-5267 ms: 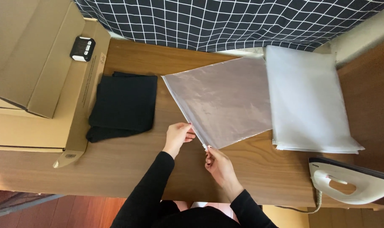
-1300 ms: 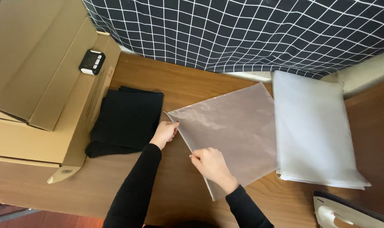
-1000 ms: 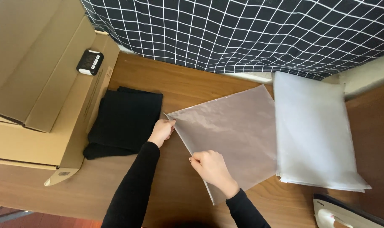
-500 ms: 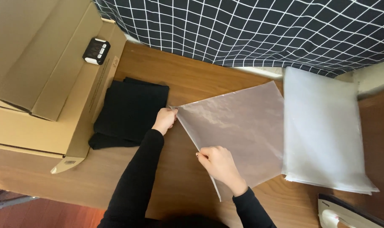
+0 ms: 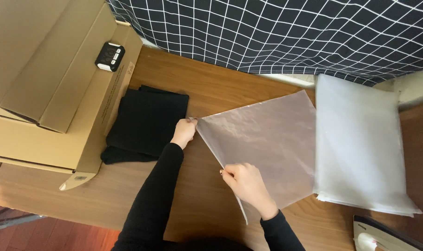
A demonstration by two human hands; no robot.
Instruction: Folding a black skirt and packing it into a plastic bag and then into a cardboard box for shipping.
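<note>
A clear plastic bag (image 5: 267,144) lies tilted on the wooden table (image 5: 193,88). My left hand (image 5: 183,132) pinches the bag's left corner, right beside a folded black garment (image 5: 144,123). Lower down, my right hand (image 5: 246,183) grips the same open edge of the bag. Both arms wear black sleeves.
A stack of clear bags (image 5: 360,144) sits to the right. Cardboard boxes (image 5: 44,83) stand at the left, with a small black timer (image 5: 110,56) on top. A white iron (image 5: 383,234) is at the bottom right corner. A dark checked cloth (image 5: 276,32) hangs behind.
My hands have moved from the bag's lower corner up along its edge; the left one now holds the top left corner by the black garment. The view has shifted slightly.
</note>
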